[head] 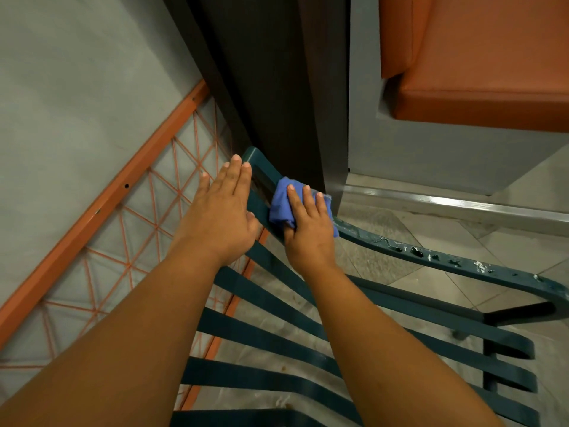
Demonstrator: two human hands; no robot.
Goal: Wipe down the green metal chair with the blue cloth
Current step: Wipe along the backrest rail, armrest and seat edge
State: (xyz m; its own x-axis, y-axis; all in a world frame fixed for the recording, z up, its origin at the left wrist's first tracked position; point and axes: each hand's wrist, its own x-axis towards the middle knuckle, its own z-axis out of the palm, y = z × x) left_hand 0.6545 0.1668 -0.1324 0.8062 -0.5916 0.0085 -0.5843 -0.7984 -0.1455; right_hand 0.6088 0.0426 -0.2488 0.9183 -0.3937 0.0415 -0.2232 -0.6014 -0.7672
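Blue cloth (281, 204) bunched under right hand (308, 229), fingers flat, on green chair (431, 257) rail.

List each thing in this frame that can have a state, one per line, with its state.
blue cloth: bunched, pressed onto the chair's top rail under the right hand.
right hand: fingers spread flat on the cloth.
left hand: open, flat against the chair's corner, holding nothing.
green metal chair: upright; paint chipped along the arm rail.
orange wire chair: beside the green one, untouched.
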